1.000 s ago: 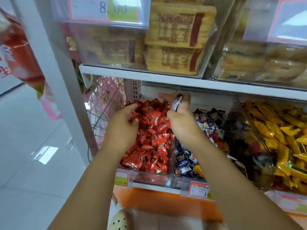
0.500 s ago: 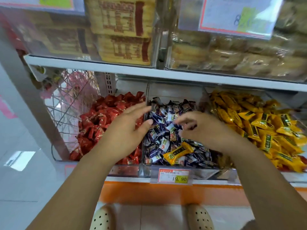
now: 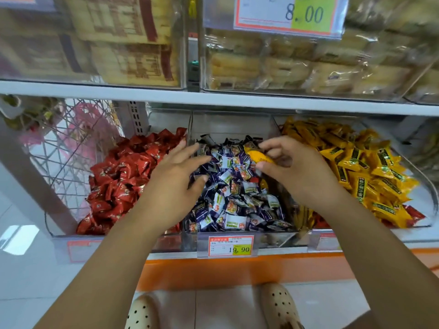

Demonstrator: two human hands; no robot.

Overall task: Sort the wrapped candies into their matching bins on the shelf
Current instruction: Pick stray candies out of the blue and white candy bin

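Over the clear plastic middle bin (image 3: 273, 241) of purple-and-white wrapped candies (image 3: 237, 200), the left hand (image 3: 173, 179) hovers flat, fingers loose, holding nothing. The right hand (image 3: 294, 169) pinches a stray yellow wrapped candy (image 3: 259, 156). The matching yellow candy pile (image 3: 361, 172) sits one bin over to the right.

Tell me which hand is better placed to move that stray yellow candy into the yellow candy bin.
Right. The right hand pinches the yellow candy, and the yellow candy bin lies just beside it; the left hand hovers open on the far side.
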